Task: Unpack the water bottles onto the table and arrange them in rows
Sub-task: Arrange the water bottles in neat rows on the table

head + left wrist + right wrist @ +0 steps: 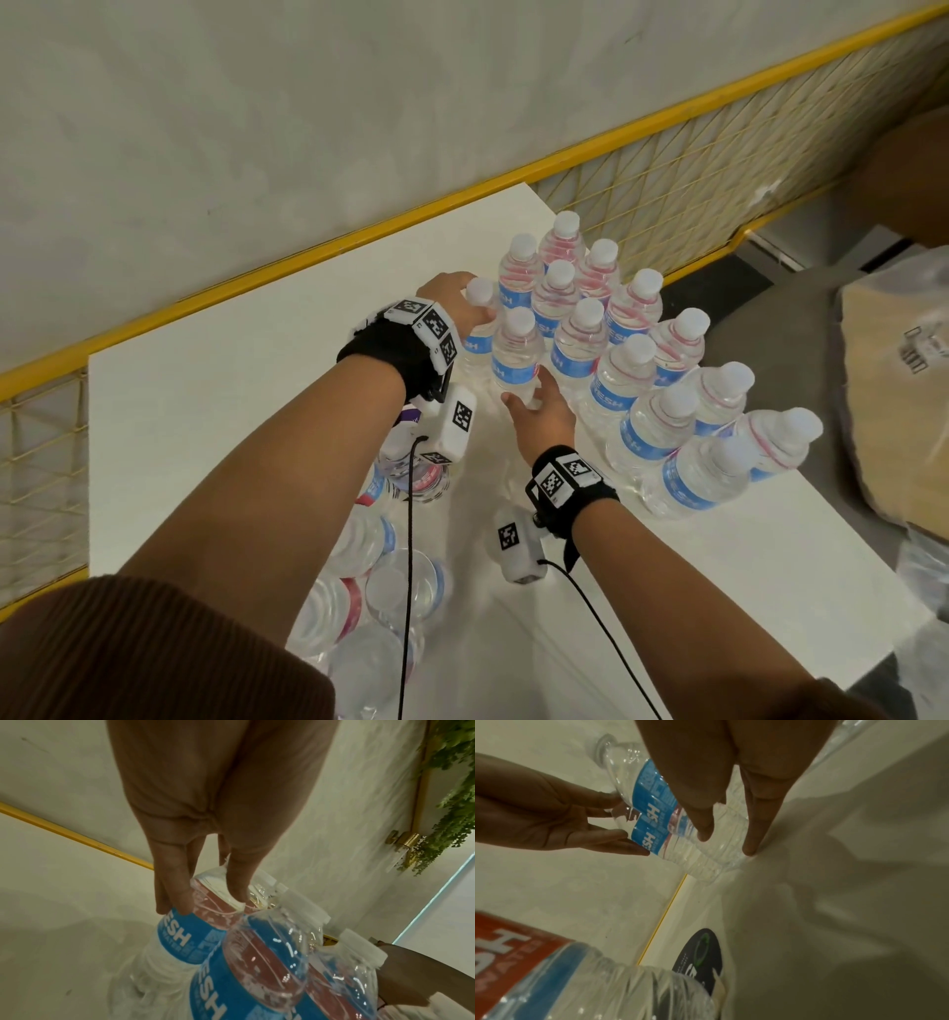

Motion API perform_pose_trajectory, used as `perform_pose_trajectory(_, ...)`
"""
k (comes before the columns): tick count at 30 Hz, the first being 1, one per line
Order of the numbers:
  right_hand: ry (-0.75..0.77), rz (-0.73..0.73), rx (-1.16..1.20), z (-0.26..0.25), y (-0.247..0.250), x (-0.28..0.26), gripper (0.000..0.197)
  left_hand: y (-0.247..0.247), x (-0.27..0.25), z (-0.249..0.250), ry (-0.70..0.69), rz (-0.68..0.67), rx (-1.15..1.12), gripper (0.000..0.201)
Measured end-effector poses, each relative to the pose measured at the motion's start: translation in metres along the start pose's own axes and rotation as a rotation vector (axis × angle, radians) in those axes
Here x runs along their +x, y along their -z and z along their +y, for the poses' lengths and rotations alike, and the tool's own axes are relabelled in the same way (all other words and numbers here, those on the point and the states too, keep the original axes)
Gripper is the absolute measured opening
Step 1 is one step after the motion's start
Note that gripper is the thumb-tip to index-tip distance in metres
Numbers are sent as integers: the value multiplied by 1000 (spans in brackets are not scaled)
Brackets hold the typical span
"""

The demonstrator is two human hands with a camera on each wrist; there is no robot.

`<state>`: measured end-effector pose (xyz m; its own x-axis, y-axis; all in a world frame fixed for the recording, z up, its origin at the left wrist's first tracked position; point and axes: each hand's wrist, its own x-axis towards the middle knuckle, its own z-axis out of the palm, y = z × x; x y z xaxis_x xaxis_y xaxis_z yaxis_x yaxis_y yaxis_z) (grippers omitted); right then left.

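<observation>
Now hands, left (pixel 452 303) and right (pixel 542 416), on bottles (pixel 513 354)

We see a white table (pixel 215 411) set against a yellow-framed wire fence, with its left half bare. On its far right part a block of upright water bottles (pixel 580 344) with white caps and blue labels stands in slanting rows, bottle touching bottle, out to the right edge. At the near edge sits a second bunch of bottles (pixel 375 545); we cannot tell how they stand. A round black sticker (pixel 698 957) lies flat on the top near them.
</observation>
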<state>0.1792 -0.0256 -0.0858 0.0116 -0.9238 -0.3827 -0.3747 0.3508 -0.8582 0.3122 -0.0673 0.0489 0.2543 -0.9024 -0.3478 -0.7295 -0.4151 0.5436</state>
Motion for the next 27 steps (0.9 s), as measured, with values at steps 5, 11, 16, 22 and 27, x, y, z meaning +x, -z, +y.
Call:
perform_pose_trajectory(5, 0, -22, 40, -5, -1, 3, 60, -3, 11, -1, 35, 63, -51, 39)
perform_pose_trajectory(11, -13, -27, 53, -11, -1, 13, 59, -1, 19, -7, 35, 88, -101, 44)
perform_pose_trajectory(16, -34, -33, 38, -9, -6, 19, 59, 0, 23, -8, 23, 89, -100, 47)
perform_pose_trajectory(22, 15, -62, 46, -10, -1, 11, 62, -3, 25, -9, 29, 136, -19, 51)
perform_pose_trajectory(27, 19, -60, 72, -8, -5, 11, 63, -1, 31, -11, 64, 126, -21, 53)
